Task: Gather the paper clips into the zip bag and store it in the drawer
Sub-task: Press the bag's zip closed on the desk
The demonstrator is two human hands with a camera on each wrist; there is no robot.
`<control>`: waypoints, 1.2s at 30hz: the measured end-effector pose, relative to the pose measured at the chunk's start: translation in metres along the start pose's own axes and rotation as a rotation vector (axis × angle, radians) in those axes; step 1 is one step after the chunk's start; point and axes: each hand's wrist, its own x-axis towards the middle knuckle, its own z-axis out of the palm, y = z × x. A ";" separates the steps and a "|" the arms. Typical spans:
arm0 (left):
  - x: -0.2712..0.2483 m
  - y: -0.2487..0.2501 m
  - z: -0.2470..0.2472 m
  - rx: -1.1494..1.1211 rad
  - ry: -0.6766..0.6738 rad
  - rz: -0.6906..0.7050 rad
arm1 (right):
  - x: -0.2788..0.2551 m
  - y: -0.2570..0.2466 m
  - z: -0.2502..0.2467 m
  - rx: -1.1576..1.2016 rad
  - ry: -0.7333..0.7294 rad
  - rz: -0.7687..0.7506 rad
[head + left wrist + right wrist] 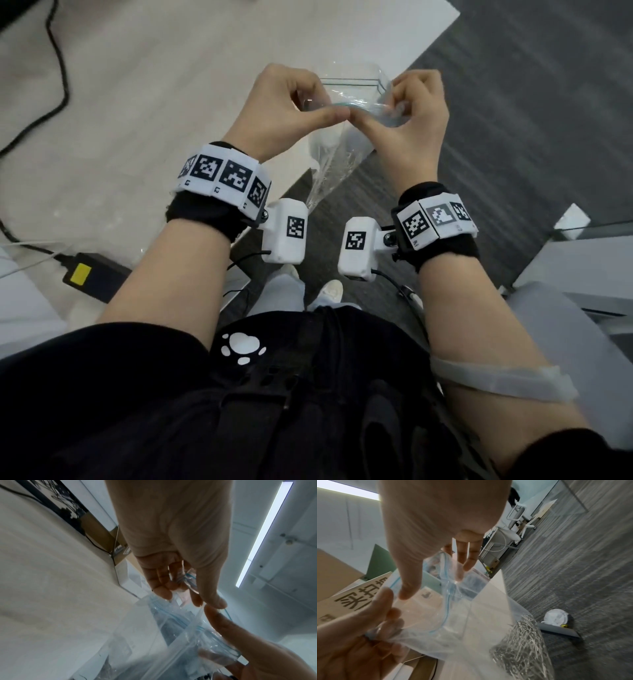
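Note:
I hold a clear zip bag (329,164) by its top, over the table's corner, and its body hangs down between my wrists. My left hand (318,111) pinches the blue seal strip from the left and my right hand (380,113) pinches it from the right, with the thumb tips touching. The left wrist view shows the left hand (197,595) pinching the zip bag (171,628) at the strip. In the right wrist view the right hand (433,581) grips the zip bag (453,615). A heap of silver paper clips (520,642) lies in its bottom.
The light wooden table (137,120) carries a black cable (58,68) and a black power adapter (89,274) with a yellow label. A clear box (349,82) stands behind my hands. Grey carpet (531,102) lies to the right, and a white bag (556,616) sits on the floor.

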 end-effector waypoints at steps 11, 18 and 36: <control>0.041 -0.010 -0.102 0.010 0.167 -0.023 | 0.081 -0.031 0.071 -0.129 -0.417 -0.039; 0.049 -0.034 -0.159 0.106 0.280 -0.090 | 0.110 -0.051 0.124 -0.285 -0.268 -0.105; 0.033 -0.064 -0.156 0.192 0.895 -0.320 | 0.166 -0.038 0.165 0.203 -0.534 -0.095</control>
